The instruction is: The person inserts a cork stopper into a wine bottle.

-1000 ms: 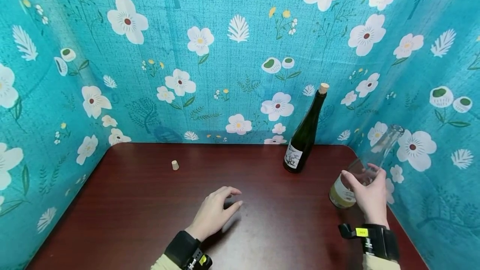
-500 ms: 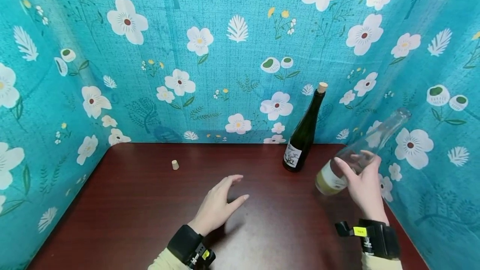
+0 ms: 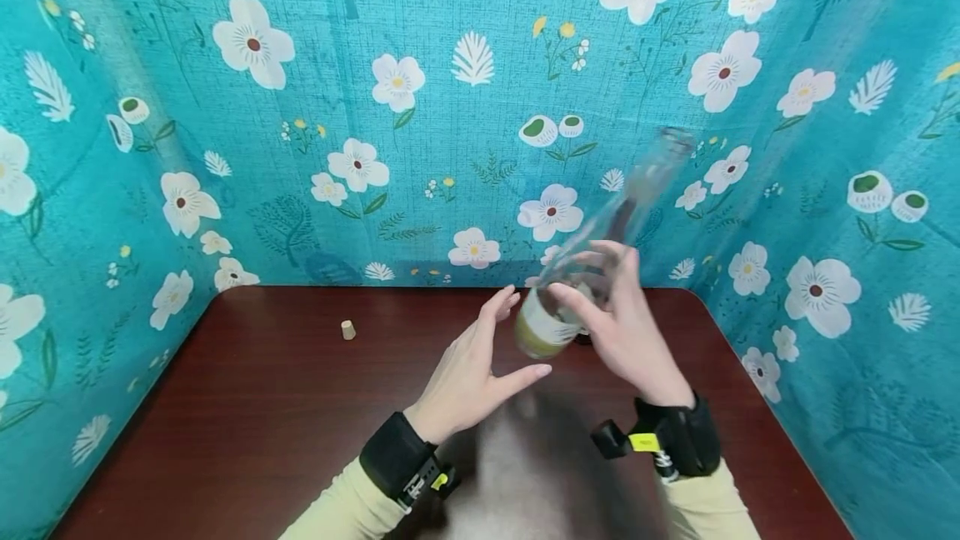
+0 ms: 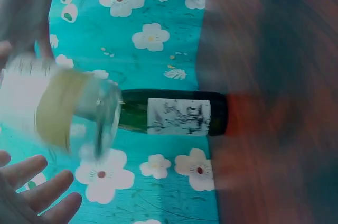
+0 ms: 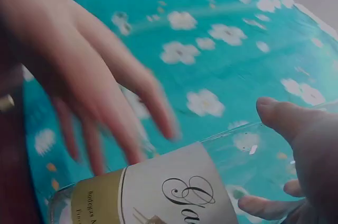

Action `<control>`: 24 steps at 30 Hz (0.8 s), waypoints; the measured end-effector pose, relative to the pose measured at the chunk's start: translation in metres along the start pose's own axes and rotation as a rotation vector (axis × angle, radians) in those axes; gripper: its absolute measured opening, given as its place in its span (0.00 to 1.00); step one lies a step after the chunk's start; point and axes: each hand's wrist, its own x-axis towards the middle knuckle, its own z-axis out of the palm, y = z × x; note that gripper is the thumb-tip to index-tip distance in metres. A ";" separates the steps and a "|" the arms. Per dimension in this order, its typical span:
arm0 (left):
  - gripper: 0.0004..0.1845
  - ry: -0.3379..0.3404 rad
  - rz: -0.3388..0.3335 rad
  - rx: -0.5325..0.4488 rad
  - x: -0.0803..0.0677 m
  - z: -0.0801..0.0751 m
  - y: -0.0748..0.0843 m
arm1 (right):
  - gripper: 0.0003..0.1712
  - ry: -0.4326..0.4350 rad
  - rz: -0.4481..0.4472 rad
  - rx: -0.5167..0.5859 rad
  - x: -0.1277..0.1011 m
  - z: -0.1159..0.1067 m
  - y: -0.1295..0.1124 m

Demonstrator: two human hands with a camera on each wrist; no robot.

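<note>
Head view: clear bottle point(image 3: 577, 290) held mid-air above tabletop point(image 3: 262, 407), w/ right hand point(image 3: 622, 323) grip wrapped round its body; long axis tilts up-right. Left hand point(image 3: 472, 365) fingers spread, just left of bottle base, nearer it.

A staged recording booth, this one. Teal flower-print cloth point(image 3: 450, 107) hangs as backdrop on three sides of a dark wooden table point(image 3: 247, 423). Both wrists wear strapped-on cameras.

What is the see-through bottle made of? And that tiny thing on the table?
The clear bottle looks like shiny glass: the flowered wall shows through it. The small stopper looks like cork, tan and matte. The table seems polished dark reddish wood, or a veneer.
</note>
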 end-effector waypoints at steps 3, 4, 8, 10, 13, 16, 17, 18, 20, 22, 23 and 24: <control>0.55 0.059 0.028 0.034 0.005 -0.002 -0.002 | 0.40 -0.059 -0.014 -0.007 0.010 0.023 -0.003; 0.55 0.083 0.027 0.041 0.006 -0.003 -0.003 | 0.40 -0.073 -0.014 -0.016 0.012 0.030 -0.003; 0.53 0.176 -0.006 0.042 0.006 -0.007 -0.015 | 0.41 -0.127 -0.036 -0.037 0.022 0.056 0.001; 0.51 0.204 -0.035 0.045 0.004 -0.009 -0.021 | 0.39 -0.140 -0.041 -0.032 0.027 0.068 0.006; 0.51 0.203 -0.097 0.071 -0.001 -0.011 -0.033 | 0.38 -0.139 -0.035 -0.015 0.032 0.084 0.016; 0.52 0.175 -0.148 0.083 -0.006 -0.010 -0.045 | 0.38 -0.134 -0.015 -0.011 0.036 0.097 0.030; 0.53 0.161 -0.169 0.085 -0.007 -0.009 -0.050 | 0.38 -0.130 -0.008 -0.013 0.037 0.101 0.036; 0.53 0.148 -0.189 0.081 -0.008 -0.008 -0.054 | 0.39 -0.128 -0.001 -0.016 0.037 0.105 0.040; 0.53 0.118 -0.233 0.073 -0.010 -0.006 -0.062 | 0.40 -0.129 0.015 -0.018 0.038 0.112 0.049; 0.53 0.090 -0.282 0.074 -0.012 -0.003 -0.070 | 0.41 -0.132 0.034 -0.024 0.038 0.118 0.056; 0.53 0.077 -0.304 0.074 -0.013 -0.002 -0.073 | 0.42 -0.135 0.042 -0.024 0.038 0.120 0.060; 0.53 0.069 -0.318 0.073 -0.014 -0.001 -0.075 | 0.42 -0.136 0.050 -0.025 0.037 0.122 0.062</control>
